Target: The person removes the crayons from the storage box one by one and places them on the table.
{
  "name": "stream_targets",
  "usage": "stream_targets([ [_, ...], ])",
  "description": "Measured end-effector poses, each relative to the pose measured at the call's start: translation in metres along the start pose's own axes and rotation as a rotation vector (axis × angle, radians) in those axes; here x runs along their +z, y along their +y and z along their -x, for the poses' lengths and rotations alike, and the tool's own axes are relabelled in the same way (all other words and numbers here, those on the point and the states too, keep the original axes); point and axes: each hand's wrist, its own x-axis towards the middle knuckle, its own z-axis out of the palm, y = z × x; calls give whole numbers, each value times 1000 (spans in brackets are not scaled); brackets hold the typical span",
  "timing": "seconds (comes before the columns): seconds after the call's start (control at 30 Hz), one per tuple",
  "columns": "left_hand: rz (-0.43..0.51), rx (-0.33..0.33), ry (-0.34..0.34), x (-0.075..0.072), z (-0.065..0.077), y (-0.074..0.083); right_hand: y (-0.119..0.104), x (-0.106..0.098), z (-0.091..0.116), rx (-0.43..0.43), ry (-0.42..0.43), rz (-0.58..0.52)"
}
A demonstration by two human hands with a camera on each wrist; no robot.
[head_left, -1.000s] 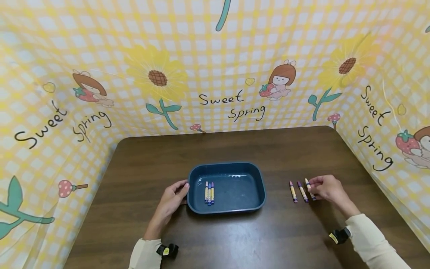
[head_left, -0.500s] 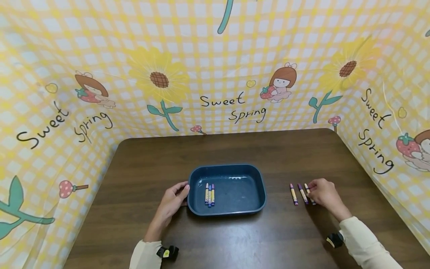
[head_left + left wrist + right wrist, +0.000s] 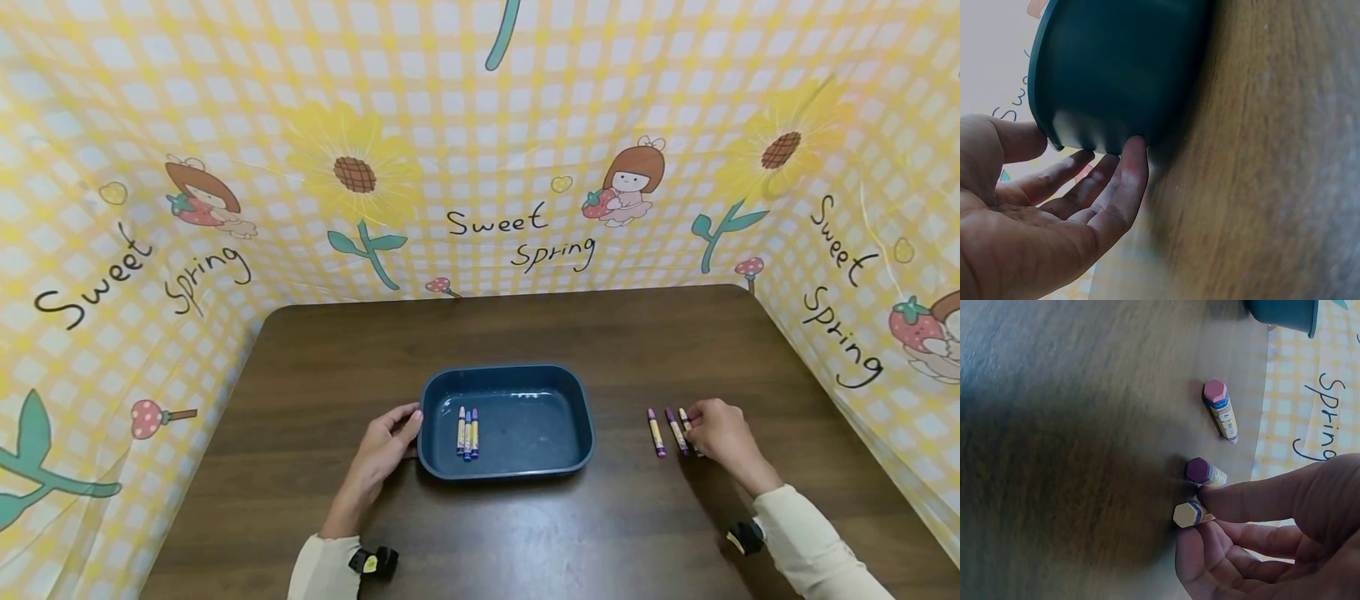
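My left hand (image 3: 384, 446) rests at the left end of a dark blue plastic tray (image 3: 517, 477). In the left wrist view, its fingertips touch the tray's outer wall (image 3: 1116, 69) and the thumb is at the rim. My right hand (image 3: 723, 433) pinches a white crayon (image 3: 1186, 515) between thumb and fingers, low at the table and partly hidden by the hand. Just left of it lies a purple crayon (image 3: 676, 431), close to the thumb. Farther left is a pink crayon (image 3: 656, 433). Both have pale yellow wrappers.
Inside the tray, at its left, lie a pale pink crayon (image 3: 461, 432), a blue crayon (image 3: 468, 437) and a purple crayon (image 3: 475, 429), side by side. The brown wooden table (image 3: 337, 342) is bordered by a yellow checked cloth (image 3: 480, 167). A black camera sits on each wrist.
My right hand has shifted slightly left and turned over the white crayon, hiding more of it. Over the last half second it barely moves. My left hand and the tray stay put.
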Motion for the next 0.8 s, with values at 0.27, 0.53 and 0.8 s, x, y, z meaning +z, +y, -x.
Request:
stream_targets([
  [0.27,18,4,-8,0,1,-1,-5,-14,6,-38,-18,5],
  [0.53,7,-4,1,-2,0,-2,-17,-31,5,-31,0,-12],
  [0.8,-6,-9,12,-1,0,1,-34,-30,1,-70,41,-41],
])
